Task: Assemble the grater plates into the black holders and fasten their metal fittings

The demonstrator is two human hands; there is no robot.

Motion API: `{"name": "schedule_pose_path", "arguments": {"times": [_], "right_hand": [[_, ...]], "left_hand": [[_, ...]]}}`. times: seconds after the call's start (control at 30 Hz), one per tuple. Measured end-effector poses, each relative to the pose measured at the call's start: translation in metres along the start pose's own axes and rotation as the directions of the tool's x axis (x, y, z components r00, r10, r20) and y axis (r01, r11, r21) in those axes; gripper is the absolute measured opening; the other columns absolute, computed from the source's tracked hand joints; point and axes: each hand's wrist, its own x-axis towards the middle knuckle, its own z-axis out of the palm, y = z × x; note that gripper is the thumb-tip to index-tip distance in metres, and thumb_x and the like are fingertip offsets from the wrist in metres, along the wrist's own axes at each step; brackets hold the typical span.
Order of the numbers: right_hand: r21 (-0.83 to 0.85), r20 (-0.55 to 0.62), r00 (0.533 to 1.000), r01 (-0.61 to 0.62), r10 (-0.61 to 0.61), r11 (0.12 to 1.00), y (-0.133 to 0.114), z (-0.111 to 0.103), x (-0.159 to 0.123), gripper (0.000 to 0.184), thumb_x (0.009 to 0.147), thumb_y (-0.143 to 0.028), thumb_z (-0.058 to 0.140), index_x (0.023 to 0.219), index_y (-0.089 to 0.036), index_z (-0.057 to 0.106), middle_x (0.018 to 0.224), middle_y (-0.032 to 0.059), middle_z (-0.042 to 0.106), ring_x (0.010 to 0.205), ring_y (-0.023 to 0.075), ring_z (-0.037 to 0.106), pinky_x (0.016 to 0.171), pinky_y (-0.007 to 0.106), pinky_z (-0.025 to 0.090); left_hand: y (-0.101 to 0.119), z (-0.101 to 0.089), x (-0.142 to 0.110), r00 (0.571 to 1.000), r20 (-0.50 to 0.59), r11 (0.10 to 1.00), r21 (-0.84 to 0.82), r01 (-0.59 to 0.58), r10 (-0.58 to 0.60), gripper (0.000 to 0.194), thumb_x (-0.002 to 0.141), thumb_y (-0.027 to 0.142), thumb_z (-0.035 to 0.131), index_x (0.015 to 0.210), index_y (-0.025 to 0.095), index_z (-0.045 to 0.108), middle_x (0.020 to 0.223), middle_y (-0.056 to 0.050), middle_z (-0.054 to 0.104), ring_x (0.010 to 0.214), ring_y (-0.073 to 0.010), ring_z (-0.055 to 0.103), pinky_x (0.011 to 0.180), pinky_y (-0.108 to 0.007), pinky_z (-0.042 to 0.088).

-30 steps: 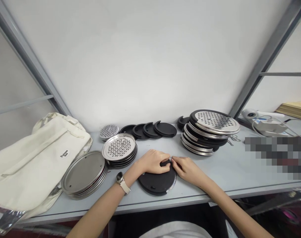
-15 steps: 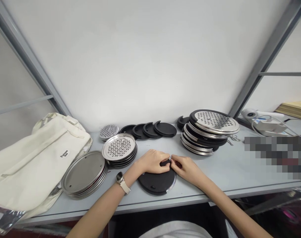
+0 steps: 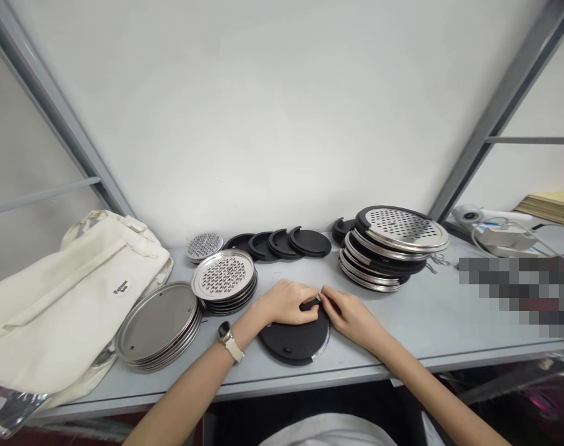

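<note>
The right hand (image 3: pixel 349 311) has edged slightly upward, fingertips at the far rim of the flat, round black disc (image 3: pixel 291 342), grip unclear; the left hand (image 3: pixel 288 303), palm-down, clamps it on the grey table (image 3: pixel 397 328).

We find one round black disc (image 3: pixel 293 341), lying flat beneath the left hand (image 3: pixel 288 302) and to the near-left of the right hand (image 3: pixel 347 310). Its visible face is matte and dark, with a small oval mark (image 3: pixel 286 350) on the side nearer the wearer; we cannot tell whether this is hole or bump. Below the right hand, we note a silvery edge strip (image 3: pixel 322 350), beginning at a step in the black rim. The left hand's fingers cover the disc's far portion.
</note>
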Motion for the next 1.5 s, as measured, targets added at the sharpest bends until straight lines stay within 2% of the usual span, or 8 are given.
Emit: {"name": "schedule_pose_path", "arguments": {"times": [0.3,1.03,1.5], "right_hand": [[-0.067,0.017,1.0,-0.007,0.008,0.998,0.0017,0.0009,0.0009,0.025,0.096,-0.029,0.028,0.075,-0.023,0.041,0.06,-0.0008,0.051,0.053,0.0154,0.05,0.054,0.025,0.028],[-0.068,0.036,0.999,-0.005,0.007,0.998,0.0048,0.0031,0.004,0.023,0.095,-0.029,0.031,0.076,-0.023,0.042,0.062,-0.0005,0.054,0.055,0.0156,0.052,0.054,0.025,0.027],[-0.057,0.044,0.999,0.007,-0.005,0.998,0.0034,0.0019,0.0044,0.025,0.095,-0.028,0.03,0.075,-0.022,0.043,0.059,-0.0007,0.052,0.052,0.0148,0.049,0.053,0.025,0.027]], "left_hand": [[-0.0001,0.0004,-0.0006,1.0,0.012,1.0,0.009,0.011,-0.011,0.015,0.082,0.029,0.051,0.072,0.019,0.051,0.066,0.001,0.059,0.056,-0.0122,0.049,0.053,-0.027,0.024],[-0.0012,0.0015,0.0002,1.0,-0.014,1.0,0.013,-0.02,0.021,0.014,0.081,0.029,0.053,0.071,0.018,0.052,0.064,0.002,0.058,0.056,-0.0115,0.05,0.052,-0.027,0.025],[-0.0017,0.002,0.0008,1.0,-0.024,1.0,-0.023,0.006,-0.007,0.015,0.079,0.03,0.055,0.07,0.018,0.051,0.063,0.003,0.058,0.053,-0.0106,0.046,0.051,-0.027,0.022]]}}
